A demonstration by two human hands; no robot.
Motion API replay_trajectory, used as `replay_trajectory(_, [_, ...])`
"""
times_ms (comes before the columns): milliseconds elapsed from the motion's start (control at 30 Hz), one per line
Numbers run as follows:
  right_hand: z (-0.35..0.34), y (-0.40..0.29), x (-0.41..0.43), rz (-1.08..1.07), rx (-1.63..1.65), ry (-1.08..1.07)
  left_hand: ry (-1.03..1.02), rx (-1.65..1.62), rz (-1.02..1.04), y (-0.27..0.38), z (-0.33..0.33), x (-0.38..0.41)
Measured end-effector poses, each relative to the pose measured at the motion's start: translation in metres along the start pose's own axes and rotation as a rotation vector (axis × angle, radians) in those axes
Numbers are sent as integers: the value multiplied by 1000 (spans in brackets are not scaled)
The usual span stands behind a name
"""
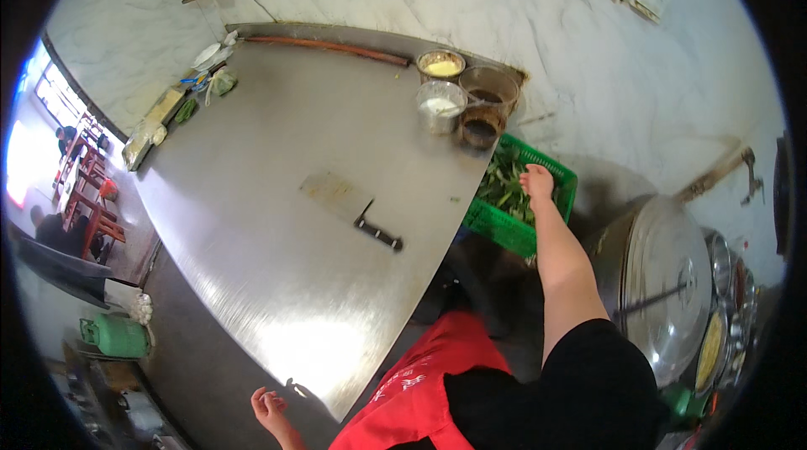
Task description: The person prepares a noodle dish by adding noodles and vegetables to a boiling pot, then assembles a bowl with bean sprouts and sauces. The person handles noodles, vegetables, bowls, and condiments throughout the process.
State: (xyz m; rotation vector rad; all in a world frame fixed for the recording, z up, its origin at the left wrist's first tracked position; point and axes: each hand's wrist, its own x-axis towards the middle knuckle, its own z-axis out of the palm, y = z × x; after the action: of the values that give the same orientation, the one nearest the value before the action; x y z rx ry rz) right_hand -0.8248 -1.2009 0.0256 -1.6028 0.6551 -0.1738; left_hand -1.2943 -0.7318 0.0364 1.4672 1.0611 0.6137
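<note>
My right hand [537, 185] is over a green plastic basket [572, 188] at the table's right side, with its fingers loosely bent and no item visible in them. Long leafy greens [507, 188] fill the basket just below and left of that hand. Past the table's near corner, my left hand [270, 409] hangs empty, fingers slightly curled and apart. On the stainless steel table [252, 197] lies a cleaver [378, 235], its black riveted handle towards me and its wide blade flat and smeared.
Tubs [441, 106] with white and yellow contents stand at the back right beside dark-stained containers [480, 128]. A wooden pole [328, 49] lies along the wall. To the right is a big lidded metal pot [668, 286]. A green gas cylinder [116, 335] stands left; people sit beyond.
</note>
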Motion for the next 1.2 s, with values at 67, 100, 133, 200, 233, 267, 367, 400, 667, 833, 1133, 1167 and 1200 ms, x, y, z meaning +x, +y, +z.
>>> replay_trajectory(67, [-9, -26, 64, -21, 45, -10, 55, 53, 47, 8, 62, 2])
replay_trajectory(100, [-7, -28, 92, -27, 60, -70, 51, 21, 54, 29, 98, -6])
replay_trajectory(133, [-2, -37, 125, -31, 24, -185, 3, -12, 43, 34, 139, -7])
replay_trajectory(200, [25, -52, 142, 55, -17, -283, -158, 33, 21, 59, 200, -16])
replay_trajectory(233, [26, -77, 149, 42, 6, -321, -289, 51, 62, 76, 231, -24])
replay_trajectory(267, [33, -82, 162, 35, -53, -351, -391, 254, 151, 87, 251, -25])
replay_trajectory(367, [48, -86, 194, 7, -207, -407, -536, 514, 275, 112, 304, -31])
replay_trajectory(400, [50, -85, 203, -7, -245, -404, -541, 495, 244, 112, 314, -32])
replay_trajectory(667, [48, -93, 223, 15, -314, -464, -701, 556, 213, 118, 387, -39])
replay_trajectory(833, [43, -98, 227, 1, -308, -495, -849, 620, 362, 135, 430, -42])
replay_trajectory(1133, [26, -102, 243, -15, -318, -550, -978, 589, 406, 135, 475, -37])
replay_trajectory(1167, [25, -100, 243, 13, -303, -544, -985, 588, 408, 136, 479, -37])
replay_trajectory(1200, [25, -97, 241, 40, -288, -539, -994, 584, 412, 137, 482, -37])
